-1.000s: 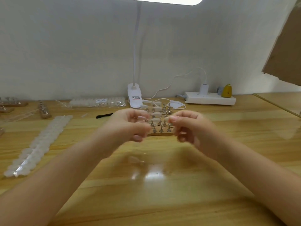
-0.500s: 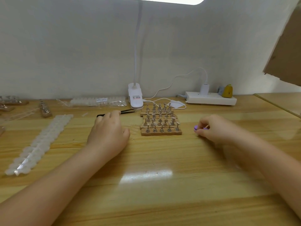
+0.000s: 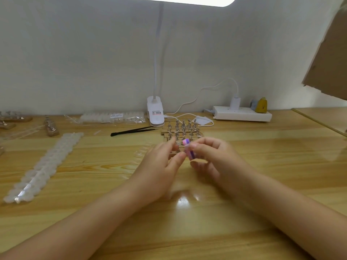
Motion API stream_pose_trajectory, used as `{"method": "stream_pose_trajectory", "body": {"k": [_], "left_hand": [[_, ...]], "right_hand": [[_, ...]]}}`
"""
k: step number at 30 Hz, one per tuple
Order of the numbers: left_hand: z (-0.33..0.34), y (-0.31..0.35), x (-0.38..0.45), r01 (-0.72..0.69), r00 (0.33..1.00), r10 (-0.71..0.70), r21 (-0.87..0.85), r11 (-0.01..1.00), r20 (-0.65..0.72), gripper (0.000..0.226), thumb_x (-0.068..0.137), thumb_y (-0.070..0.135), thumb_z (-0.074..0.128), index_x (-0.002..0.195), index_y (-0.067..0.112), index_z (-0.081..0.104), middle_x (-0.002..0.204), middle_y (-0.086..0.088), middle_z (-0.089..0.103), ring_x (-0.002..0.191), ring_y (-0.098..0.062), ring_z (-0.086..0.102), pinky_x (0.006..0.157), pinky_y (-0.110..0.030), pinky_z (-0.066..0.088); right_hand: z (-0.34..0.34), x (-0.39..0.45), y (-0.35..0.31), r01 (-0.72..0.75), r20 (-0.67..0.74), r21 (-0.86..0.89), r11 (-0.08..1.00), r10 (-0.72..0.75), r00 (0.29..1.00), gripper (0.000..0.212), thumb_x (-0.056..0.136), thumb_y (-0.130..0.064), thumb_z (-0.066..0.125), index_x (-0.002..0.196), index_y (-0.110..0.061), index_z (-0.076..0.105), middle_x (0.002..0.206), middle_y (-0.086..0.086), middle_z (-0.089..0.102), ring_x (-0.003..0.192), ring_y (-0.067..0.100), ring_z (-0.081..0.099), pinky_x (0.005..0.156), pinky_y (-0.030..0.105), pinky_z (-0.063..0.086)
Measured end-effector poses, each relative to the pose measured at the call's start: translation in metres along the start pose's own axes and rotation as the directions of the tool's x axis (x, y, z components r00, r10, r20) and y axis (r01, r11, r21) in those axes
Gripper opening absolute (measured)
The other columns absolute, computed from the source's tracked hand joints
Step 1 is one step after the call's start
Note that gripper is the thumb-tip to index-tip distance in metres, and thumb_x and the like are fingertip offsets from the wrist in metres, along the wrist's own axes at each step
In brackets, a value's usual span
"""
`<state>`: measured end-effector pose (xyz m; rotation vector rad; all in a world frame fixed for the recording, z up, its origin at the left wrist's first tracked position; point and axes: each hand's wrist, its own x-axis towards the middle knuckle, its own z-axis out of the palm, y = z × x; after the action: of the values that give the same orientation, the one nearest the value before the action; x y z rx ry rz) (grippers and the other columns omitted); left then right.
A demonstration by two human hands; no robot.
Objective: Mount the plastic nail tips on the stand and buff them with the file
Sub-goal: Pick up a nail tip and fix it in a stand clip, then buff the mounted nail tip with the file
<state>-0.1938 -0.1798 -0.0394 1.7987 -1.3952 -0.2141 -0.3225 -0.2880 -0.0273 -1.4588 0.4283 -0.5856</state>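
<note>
The wooden stand (image 3: 181, 130) with rows of metal pegs sits at the middle of the table, its front row partly hidden by my fingers. My right hand (image 3: 212, 158) pinches a small pink and purple file block (image 3: 188, 147) just in front of the stand. My left hand (image 3: 159, 166) is beside it, with its fingers stretched toward the front pegs and its thumb close to the file's lower end. Blur hides whether a nail tip is between the fingers. A long strip of clear nail tips (image 3: 43, 166) lies at the left.
Black tweezers (image 3: 133, 130) lie left of the stand. A white clip lamp (image 3: 155, 113), its cable and a power strip (image 3: 242, 113) stand at the back. A bag of tips (image 3: 112, 117) and other small stands (image 3: 51, 127) are at the back left. Cardboard (image 3: 328, 53) hangs top right.
My left hand has left the tweezers and come right to the stand's front. My right hand has lifted the purple file off the table and brought it left to meet the left hand.
</note>
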Motion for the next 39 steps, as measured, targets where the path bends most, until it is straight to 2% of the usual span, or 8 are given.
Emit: {"method": "stream_pose_trajectory", "body": {"k": [3,9,13,18,23,27,32,39], "left_hand": [[0.004,0.0,-0.002,0.008,0.999,0.0,-0.157,0.988,0.049,0.025,0.099,0.032,0.046,0.116,0.023,0.062,0.112,0.003,0.063,0.108,-0.011,0.055,0.096,-0.036,0.045],[0.009,-0.001,-0.005,0.001,0.993,-0.024,-0.197,0.98,-0.113,0.017,0.093,0.024,0.059,0.103,0.038,0.06,0.107,0.012,0.055,0.09,0.003,0.056,0.072,-0.006,0.042],[0.006,0.001,-0.005,-0.04,0.973,-0.01,-0.21,0.977,-0.233,0.023,0.096,0.021,0.052,0.101,0.042,0.053,0.105,0.01,0.052,0.087,0.004,0.054,0.072,-0.007,0.043],[-0.003,-0.002,-0.005,-0.441,0.834,0.513,0.313,0.841,-0.204,0.038,0.09,0.01,0.062,0.126,0.003,0.055,0.102,-0.009,0.062,0.085,-0.014,0.058,0.076,-0.024,0.049],[-0.008,-0.003,-0.005,-0.586,0.733,0.662,0.346,0.733,-0.16,0.022,0.089,0.011,0.06,0.11,0.011,0.054,0.098,-0.011,0.06,0.083,-0.02,0.06,0.07,-0.032,0.054],[-0.01,-0.009,-0.003,-0.503,0.792,0.593,0.393,0.77,-0.146,0.019,0.085,0.006,0.061,0.101,-0.003,0.066,0.094,-0.015,0.061,0.078,-0.029,0.062,0.065,-0.044,0.054],[-0.006,-0.005,-0.005,-0.609,0.725,0.675,0.333,0.72,-0.135,0.022,0.093,0.01,0.055,0.114,0.009,0.051,0.102,-0.013,0.059,0.088,-0.023,0.06,0.079,-0.034,0.053],[-0.008,-0.008,-0.002,-0.536,0.763,0.619,0.353,0.767,-0.187,0.024,0.092,0.008,0.054,0.116,0.006,0.053,0.103,-0.017,0.06,0.088,-0.03,0.062,0.076,-0.043,0.054]], "right_hand": [[0.01,-0.002,0.005,-0.119,0.094,0.241,0.963,0.099,0.991,0.003,0.069,-0.02,0.071,0.07,-0.016,0.072,0.079,0.007,0.069,0.073,0.015,0.066,0.068,0.029,0.056],[0.005,0.0,0.008,-0.17,0.176,0.39,0.905,0.108,0.978,0.012,0.074,-0.01,0.073,0.083,-0.005,0.068,0.098,0.019,0.071,0.093,0.03,0.07,0.072,0.038,0.058],[0.003,0.003,0.01,-0.093,0.002,0.305,0.948,0.097,0.995,0.013,0.069,-0.017,0.076,0.079,-0.012,0.072,0.097,0.01,0.073,0.085,0.018,0.068,0.062,0.03,0.055],[-0.004,0.004,0.007,-0.09,-0.055,0.32,0.943,0.113,0.992,0.015,0.07,-0.016,0.07,0.083,-0.009,0.069,0.064,-0.002,0.057,0.045,0.006,0.039,0.035,0.015,0.029],[-0.001,-0.001,0.008,-0.159,0.102,0.279,0.947,0.135,0.986,0.009,0.072,-0.015,0.067,0.077,-0.011,0.061,0.06,-0.003,0.046,0.042,0.004,0.033,0.035,0.014,0.021],[-0.004,0.0,0.006,-0.203,0.142,0.314,0.927,0.165,0.976,0.003,0.074,-0.012,0.062,0.076,-0.01,0.06,0.064,-0.002,0.043,0.042,0.004,0.032,0.036,0.014,0.019],[-0.003,-0.001,0.009,-0.178,0.163,0.273,0.945,0.136,0.977,0.009,0.078,-0.014,0.061,0.084,-0.009,0.056,0.066,-0.001,0.046,0.048,0.007,0.038,0.038,0.015,0.027],[-0.003,0.001,0.01,-0.195,0.169,0.318,0.928,0.147,0.975,0.002,0.077,-0.012,0.06,0.078,-0.01,0.062,0.067,-0.001,0.05,0.049,0.007,0.04,0.037,0.016,0.03]]}}
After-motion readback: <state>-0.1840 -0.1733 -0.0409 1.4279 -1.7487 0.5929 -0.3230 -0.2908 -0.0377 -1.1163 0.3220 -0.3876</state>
